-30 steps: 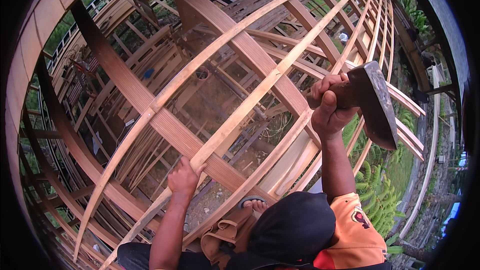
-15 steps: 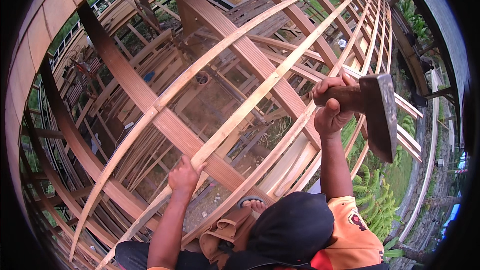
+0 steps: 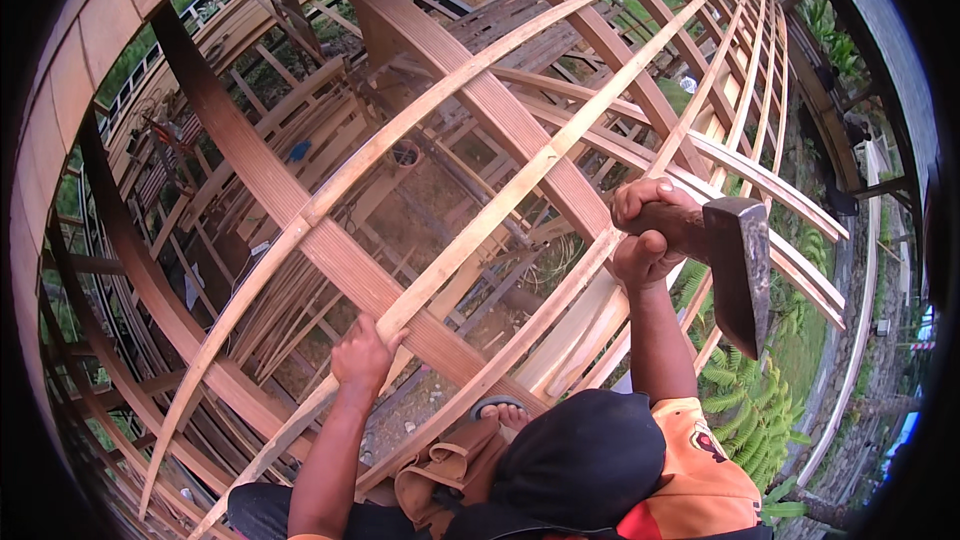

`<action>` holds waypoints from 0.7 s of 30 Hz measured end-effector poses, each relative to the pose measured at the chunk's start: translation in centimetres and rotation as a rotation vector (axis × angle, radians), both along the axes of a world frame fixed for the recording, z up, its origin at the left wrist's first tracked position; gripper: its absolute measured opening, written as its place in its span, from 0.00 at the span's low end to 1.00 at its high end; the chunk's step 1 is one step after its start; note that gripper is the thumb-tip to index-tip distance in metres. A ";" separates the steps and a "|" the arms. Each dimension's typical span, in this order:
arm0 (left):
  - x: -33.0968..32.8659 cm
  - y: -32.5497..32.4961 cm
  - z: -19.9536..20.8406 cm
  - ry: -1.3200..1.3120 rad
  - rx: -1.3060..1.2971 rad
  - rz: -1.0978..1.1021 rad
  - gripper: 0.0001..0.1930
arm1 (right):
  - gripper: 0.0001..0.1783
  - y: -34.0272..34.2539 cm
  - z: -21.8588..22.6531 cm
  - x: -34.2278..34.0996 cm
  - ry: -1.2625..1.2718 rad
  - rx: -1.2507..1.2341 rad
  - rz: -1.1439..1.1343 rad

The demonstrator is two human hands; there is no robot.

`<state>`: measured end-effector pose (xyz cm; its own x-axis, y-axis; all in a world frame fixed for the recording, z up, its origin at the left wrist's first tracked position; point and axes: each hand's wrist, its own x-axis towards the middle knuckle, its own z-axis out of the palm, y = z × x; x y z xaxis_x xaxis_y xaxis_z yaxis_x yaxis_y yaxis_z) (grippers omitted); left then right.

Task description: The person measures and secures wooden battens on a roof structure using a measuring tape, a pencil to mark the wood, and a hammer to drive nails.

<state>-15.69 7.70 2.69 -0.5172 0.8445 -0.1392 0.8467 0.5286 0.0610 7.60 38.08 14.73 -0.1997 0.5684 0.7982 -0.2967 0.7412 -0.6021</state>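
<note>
My right hand is closed around the wooden handle of an axe, its dark blade hanging just right of my fist. My left hand grips a pale wooden slat that runs up and away across the curved timber frame.

Frame ribs: broad dark curved timber ribs sweep from upper left to lower centre.
Ground below: bare earth with loose planks seen through the gaps.
Plants: green ferns at lower right.
Bag: tan canvas bag near the bottom edge.
Sandal: a foot in a sandal just above the bag.
</note>
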 end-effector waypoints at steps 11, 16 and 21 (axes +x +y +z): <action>0.0 0.1 0.1 -0.037 0.000 0.001 0.32 | 0.31 -0.4 -3.2 3.0 -0.601 -0.268 -0.139; -0.2 0.0 -0.2 0.012 0.012 -0.011 0.34 | 0.29 1.1 -4.5 3.7 -0.317 -0.061 0.024; -0.2 0.8 -0.1 -0.026 0.033 -0.008 0.32 | 0.19 2.5 -6.8 4.0 -1.128 -0.419 -0.400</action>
<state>-15.92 8.47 2.60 -0.5070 0.8530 -0.1243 0.8487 0.5192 0.1010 11.63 40.60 7.97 -0.4060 0.9129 0.0418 0.7322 0.3524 -0.5828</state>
